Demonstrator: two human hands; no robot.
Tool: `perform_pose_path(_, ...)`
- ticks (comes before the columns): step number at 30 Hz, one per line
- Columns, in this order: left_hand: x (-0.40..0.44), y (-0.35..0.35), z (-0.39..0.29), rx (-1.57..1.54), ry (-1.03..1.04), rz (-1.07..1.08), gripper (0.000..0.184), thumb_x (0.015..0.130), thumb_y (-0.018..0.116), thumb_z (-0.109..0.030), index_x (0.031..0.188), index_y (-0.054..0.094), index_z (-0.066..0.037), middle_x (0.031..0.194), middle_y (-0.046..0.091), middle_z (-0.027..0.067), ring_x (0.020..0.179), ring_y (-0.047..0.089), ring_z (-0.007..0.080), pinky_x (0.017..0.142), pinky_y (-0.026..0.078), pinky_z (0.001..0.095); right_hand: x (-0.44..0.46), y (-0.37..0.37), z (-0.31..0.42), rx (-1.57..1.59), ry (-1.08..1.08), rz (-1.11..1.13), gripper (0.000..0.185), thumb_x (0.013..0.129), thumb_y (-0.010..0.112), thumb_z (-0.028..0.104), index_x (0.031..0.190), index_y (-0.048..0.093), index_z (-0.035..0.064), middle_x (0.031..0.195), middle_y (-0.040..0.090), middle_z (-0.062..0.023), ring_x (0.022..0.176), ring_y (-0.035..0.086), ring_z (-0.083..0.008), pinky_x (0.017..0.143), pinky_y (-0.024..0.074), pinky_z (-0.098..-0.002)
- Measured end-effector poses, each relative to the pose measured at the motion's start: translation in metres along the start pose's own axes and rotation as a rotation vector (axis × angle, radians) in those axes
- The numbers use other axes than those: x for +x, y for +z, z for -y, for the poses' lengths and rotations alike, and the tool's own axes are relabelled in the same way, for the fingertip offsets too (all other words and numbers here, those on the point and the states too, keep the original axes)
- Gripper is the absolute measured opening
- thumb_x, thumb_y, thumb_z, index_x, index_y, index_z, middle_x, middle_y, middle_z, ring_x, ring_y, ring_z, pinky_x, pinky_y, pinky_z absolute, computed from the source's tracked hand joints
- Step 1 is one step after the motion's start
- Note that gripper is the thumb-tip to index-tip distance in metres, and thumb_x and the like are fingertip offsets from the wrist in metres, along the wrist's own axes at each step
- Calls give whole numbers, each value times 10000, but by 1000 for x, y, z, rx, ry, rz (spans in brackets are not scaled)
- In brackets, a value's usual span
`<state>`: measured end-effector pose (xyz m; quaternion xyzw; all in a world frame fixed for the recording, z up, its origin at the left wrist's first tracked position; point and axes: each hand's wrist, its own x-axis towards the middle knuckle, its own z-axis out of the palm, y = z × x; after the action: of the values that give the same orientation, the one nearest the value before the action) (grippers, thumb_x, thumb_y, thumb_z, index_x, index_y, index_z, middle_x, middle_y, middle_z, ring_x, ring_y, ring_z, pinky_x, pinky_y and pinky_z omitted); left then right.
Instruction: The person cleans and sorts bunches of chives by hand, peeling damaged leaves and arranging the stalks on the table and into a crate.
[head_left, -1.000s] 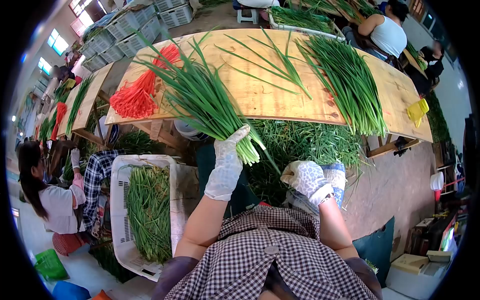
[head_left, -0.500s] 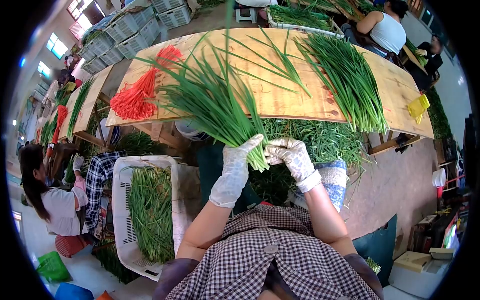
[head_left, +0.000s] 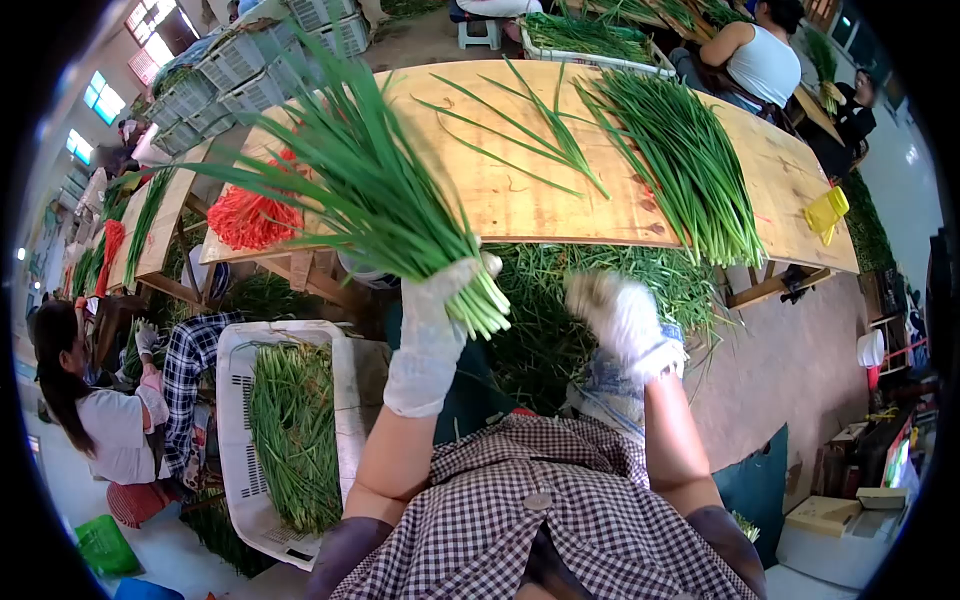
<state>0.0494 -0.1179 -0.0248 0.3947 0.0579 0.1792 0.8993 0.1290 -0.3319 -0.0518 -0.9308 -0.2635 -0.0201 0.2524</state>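
Observation:
A bunch of long green garlic chives point(head_left: 375, 185) is gripped near its pale cut ends by my gloved left hand point(head_left: 432, 320). The leaves fan up and to the left, across the table edge and partly over the red ties point(head_left: 245, 215). My gloved right hand point(head_left: 618, 315) is apart from the bunch, to its right; motion smears its fingers. On the wooden table point(head_left: 480, 200) lie a few loose chive leaves point(head_left: 560, 145) and a larger pile of chives point(head_left: 690, 165) farther right.
A white crate point(head_left: 235, 400) of chives stands at my left. Heaped green leaves point(head_left: 600, 270) lie below the table's edge. A yellow container point(head_left: 826, 212) sits at the table's right end. A co-worker point(head_left: 110, 400) sits on the left, another person point(head_left: 765, 60) at the back right.
My left hand has moved left with the bunch, which now leans further left. My right hand has come away from the stem ends and moved right.

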Motion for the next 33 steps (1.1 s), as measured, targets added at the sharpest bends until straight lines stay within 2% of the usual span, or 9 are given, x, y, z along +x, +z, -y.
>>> perform_pose_path(4,25,-16,23,-162,-247,-1,381,761,592,-17,1130,511,33,858,579,138,764,573,246,725,510,341,82,-16,-8,-313,81,-590,256,865,575,345,894,677,112,734,662,-122,679,658,-246,598,515,-349)
perform_pose_path(7,18,-9,23,-257,-307,34,333,781,584,-5,1105,521,34,833,568,106,755,563,230,735,488,345,120,-1,-43,-504,154,-313,281,847,588,353,864,670,85,759,663,-135,714,652,-267,652,514,-363)
perform_pose_path(10,24,-34,39,-248,-371,34,294,802,609,-37,1081,553,36,879,601,107,761,583,209,721,507,322,97,-18,-11,19,227,-179,309,865,575,358,832,665,65,737,659,-158,643,651,-227,581,507,-365)
perform_pose_path(12,20,-33,42,-163,-336,-74,279,803,615,-37,1069,570,35,889,615,110,770,599,205,710,523,320,54,-19,19,966,324,36,177,889,594,192,892,635,20,722,662,-85,542,601,-84,463,476,-202)
perform_pose_path(15,13,-14,39,45,-355,-286,243,793,643,-37,1025,613,28,887,658,95,750,644,184,647,561,321,2,7,32,1307,324,232,149,877,607,99,988,622,1,757,654,-81,640,630,-127,536,521,-234)
perform_pose_path(26,15,-26,45,101,-207,-387,357,668,678,127,1001,579,48,882,671,137,762,664,213,692,559,318,-10,36,40,920,345,95,161,801,686,183,845,695,28,670,656,-80,594,581,-77,596,490,-224)
perform_pose_path(29,19,-38,36,137,-156,-342,270,726,674,45,989,611,38,889,663,118,738,654,199,662,567,316,-23,37,2,42,53,512,288,836,625,292,914,694,23,796,687,-127,719,666,-221,692,521,-306)
perform_pose_path(31,19,-35,36,153,-146,-347,270,732,665,57,995,605,47,894,660,130,752,657,216,673,571,327,-26,38,2,338,268,248,291,858,610,288,1021,671,55,907,679,-147,819,659,-273,749,509,-312)
perform_pose_path(33,14,-32,45,169,-146,-363,269,737,656,68,1000,600,56,899,657,142,766,661,233,684,574,337,-15,34,15,660,139,154,273,870,604,266,1030,668,55,906,678,-150,808,654,-265,749,503,-292)
